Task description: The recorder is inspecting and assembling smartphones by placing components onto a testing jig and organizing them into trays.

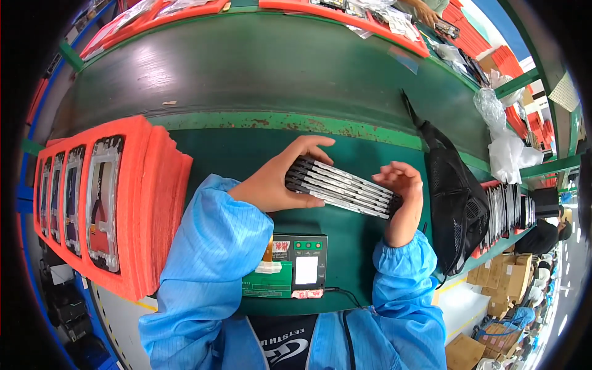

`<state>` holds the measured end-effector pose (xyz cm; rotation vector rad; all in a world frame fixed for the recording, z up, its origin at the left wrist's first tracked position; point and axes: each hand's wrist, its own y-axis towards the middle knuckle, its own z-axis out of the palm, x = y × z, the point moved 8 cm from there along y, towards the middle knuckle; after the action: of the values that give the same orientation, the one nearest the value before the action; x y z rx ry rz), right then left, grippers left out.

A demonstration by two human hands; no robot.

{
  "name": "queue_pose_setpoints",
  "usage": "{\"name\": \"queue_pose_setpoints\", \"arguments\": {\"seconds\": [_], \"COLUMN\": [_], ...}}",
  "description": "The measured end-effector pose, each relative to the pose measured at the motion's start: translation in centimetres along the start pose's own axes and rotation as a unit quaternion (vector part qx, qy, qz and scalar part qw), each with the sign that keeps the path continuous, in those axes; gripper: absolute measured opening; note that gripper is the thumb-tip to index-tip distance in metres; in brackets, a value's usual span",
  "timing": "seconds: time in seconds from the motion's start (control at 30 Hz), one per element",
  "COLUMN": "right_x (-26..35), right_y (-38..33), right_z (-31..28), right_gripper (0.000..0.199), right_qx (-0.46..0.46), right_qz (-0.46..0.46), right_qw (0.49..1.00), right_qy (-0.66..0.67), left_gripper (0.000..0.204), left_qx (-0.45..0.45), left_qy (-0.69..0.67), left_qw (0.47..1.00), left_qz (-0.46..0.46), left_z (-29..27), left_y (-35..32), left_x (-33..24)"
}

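Note:
Above the green mat (216,148), a stack of several thin phone frames (342,188) is held tilted, its long silver and black edges showing. My left hand (274,179) grips the left end, fingers over the top and thumb beneath. At the right end is my right hand (404,191), its palm against or very close to the frames and its fingers half bent and apart; its thumb is partly hidden. Below the stack lies a black test box (317,240) with a white panel, small green buttons, a green circuit board (271,283) and a cable.
Red foam trays (132,209) are piled at the left, with phone frames (105,203) in the slots. A black bag (456,203) lies at the right, beside a row of thin panels (502,213). Across the dark belt (246,80), another person's hand (425,12) works near more foam trays.

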<state>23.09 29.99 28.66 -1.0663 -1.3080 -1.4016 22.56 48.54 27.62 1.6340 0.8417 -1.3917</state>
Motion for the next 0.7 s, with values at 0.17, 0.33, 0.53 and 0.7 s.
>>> {"name": "queue_pose_setpoints", "arguments": {"seconds": [0.17, 0.33, 0.53, 0.7], "right_x": [-1.9, -1.2, -1.2, -1.3], "right_y": [-0.2, -0.3, -0.1, 0.0], "right_z": [-0.1, 0.0, -0.1, -0.2], "right_gripper": [0.039, 0.035, 0.032, 0.031], "right_qx": [0.008, 0.012, 0.015, 0.006], "right_qz": [0.065, 0.033, 0.019, 0.026], "right_qw": [0.994, 0.996, 0.995, 0.994], "right_qy": [0.089, 0.083, 0.093, 0.105], "left_gripper": [0.091, 0.096, 0.100, 0.103], "left_qx": [-0.009, 0.000, 0.012, 0.009], "left_qy": [-0.006, 0.022, 0.025, 0.031], "left_qw": [1.000, 0.999, 0.999, 0.998], "left_qz": [0.005, 0.038, 0.045, 0.044], "left_z": [-0.3, -0.4, -0.5, -0.6], "left_y": [-0.2, -0.4, -0.3, -0.3], "left_x": [0.0, -0.1, 0.1, 0.0]}}
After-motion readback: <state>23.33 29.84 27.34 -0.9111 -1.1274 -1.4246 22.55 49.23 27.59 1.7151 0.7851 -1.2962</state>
